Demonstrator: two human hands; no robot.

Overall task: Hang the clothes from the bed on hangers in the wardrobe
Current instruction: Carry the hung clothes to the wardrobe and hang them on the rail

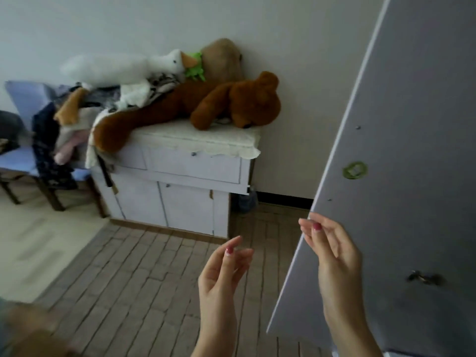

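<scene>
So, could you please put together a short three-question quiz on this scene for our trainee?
1. True or false: the right hand has its fingers at the edge of the wardrobe door.
2. What does the left hand hold? A) a hanger B) nothing C) a shirt
3. Which soft toy lies along the front of the white cabinet top?

Key: 1. True. 2. B. 3. The brown teddy bear; the white goose lies behind it.
</scene>
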